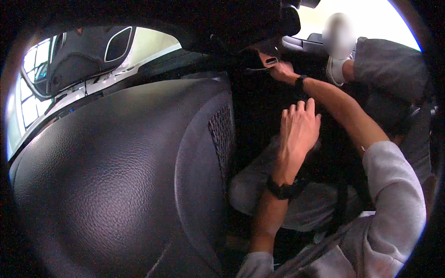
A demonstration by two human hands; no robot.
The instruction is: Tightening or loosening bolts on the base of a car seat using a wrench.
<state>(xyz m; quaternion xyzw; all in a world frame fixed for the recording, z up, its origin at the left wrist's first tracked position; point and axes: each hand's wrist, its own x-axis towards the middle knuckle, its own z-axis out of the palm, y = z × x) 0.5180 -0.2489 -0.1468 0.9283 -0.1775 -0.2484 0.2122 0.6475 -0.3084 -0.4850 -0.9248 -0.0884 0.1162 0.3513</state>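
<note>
My left hand [300, 127] is held over the dark space beside a black leather seat back [106, 157], its fingers loosely stretched and nothing seen in them. A black band [282, 189] is round that wrist. Farther off, my right hand [283, 72] reaches into shadow with its fingers curled. Right by its fingertips is a small dark oblong piece with a light rim [270, 61], set against a reddish-tan surface. A thin pale line [257, 69] runs left from there. What my right fingers grip, if anything, is lost in the dark.
The seat back with its mesh side panel [220, 134] fills the left, inside a dark car interior. Another person's trousered leg [389, 65] and white shoe [337, 69] are at the upper right. Through an opening at upper left shows a dark panel with an oval frame [118, 44].
</note>
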